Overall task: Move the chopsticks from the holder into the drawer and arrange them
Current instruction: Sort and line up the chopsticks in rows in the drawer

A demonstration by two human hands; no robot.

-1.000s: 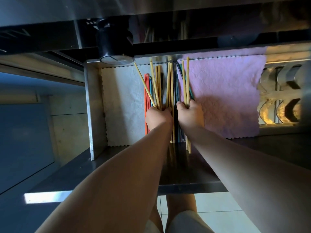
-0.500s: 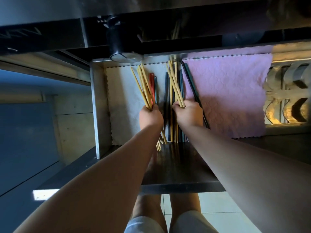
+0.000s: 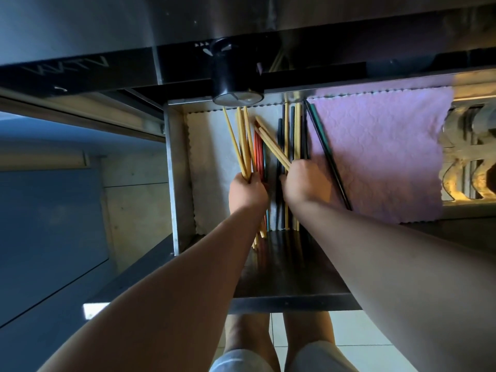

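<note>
Two bundles of pale wooden chopsticks are in hand over the open drawer (image 3: 174, 167). One bundle (image 3: 243, 142) is clutched in the left hand (image 3: 248, 194), whose fingers are curled tight around the sticks; their far ends fan out toward the back of the drawer and their near ends poke out below the wrist. A second, smaller bundle (image 3: 272, 146) is pinched in the right hand (image 3: 304, 183), also closed around it, and slants up and to the left so that its tips come close to the first bundle.

Between and under the hands more chopsticks lie flat on the drawer floor, roughly parallel and pointing front to back: red ones (image 3: 258, 154) just beside the left hand, then dark ones (image 3: 279, 146) and a few more pale ones (image 3: 296, 135) running under the right hand. One dark green pair (image 3: 326, 151) lies askew, angled across the edge of a pink cloth (image 3: 381, 151) that lines the right part of the drawer. A white cloth (image 3: 209, 162) lines the left part, under the left-hand bundle.

Above the drawer's back edge hangs a black round knob (image 3: 233, 79) on a dark panel. Below the drawer front, the person's bare knees (image 3: 247, 336) and a pale tiled floor (image 3: 346, 334) show. To the far right sits a carved wooden piece (image 3: 472, 162).
</note>
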